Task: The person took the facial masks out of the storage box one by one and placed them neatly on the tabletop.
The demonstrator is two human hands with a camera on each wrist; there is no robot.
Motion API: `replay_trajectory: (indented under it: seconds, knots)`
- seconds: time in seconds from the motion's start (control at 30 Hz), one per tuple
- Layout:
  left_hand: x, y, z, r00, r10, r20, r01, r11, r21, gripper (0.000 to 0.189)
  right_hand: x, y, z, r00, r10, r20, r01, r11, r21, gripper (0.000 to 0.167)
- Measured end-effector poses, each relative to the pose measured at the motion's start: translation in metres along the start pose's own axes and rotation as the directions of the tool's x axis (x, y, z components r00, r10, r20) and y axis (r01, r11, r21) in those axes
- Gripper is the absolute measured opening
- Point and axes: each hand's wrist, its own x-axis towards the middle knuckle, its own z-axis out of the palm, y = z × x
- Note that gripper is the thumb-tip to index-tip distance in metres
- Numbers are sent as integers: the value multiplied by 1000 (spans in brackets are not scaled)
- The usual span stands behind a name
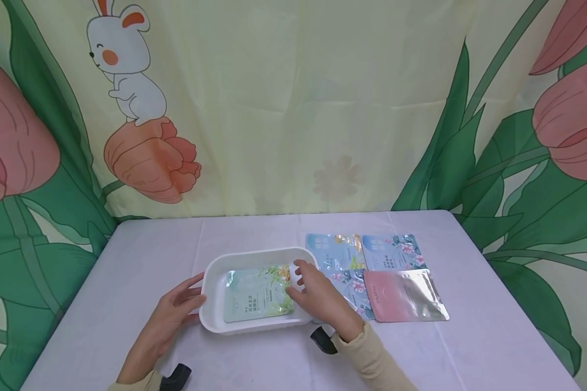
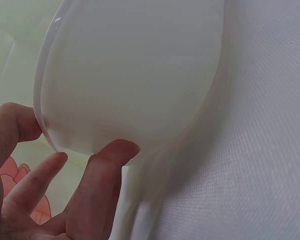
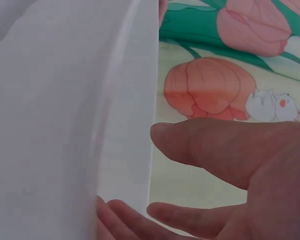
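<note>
A white plastic tray (image 1: 215,317) sits on the table, with a pale green sheet mask packet (image 1: 249,296) lying flat inside, its printed leaves toward the right. My left hand (image 1: 176,309) holds the tray's left end. In the left wrist view its fingertips (image 2: 125,147) press on the rim and the outer wall. Over the tray's right end is my right hand (image 1: 323,296), its thumb near the packet's right edge. From the right wrist, its thumb (image 3: 195,145) and fingers stand apart beside the tray wall (image 3: 125,125), with nothing between them.
Right of the tray lie several more packets: a blue one with yellow print (image 1: 332,250), a blue floral one (image 1: 391,251), another floral one (image 1: 354,285) partly behind my right hand, and a pink and silver one (image 1: 406,296). A printed curtain (image 1: 274,108) hangs behind the table.
</note>
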Motion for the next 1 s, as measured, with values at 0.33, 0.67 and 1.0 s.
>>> replay_trajectory:
  seconds: [0.33,0.67,1.0]
  knots:
    - [0,-1,0,1000,1,-5,-1,1000,1,64,6,-1,10,999,8,32,-6,999,-37,65]
    - [-1,-1,0,1000,9,-2,-9,1000,0,64,13,-4,24,999,6,48,-2,995,-101,68]
    - [0,-1,0,1000,-2,-6,2,1000,-9,64,17,-4,30,1000,18,22,-13,983,-183,66]
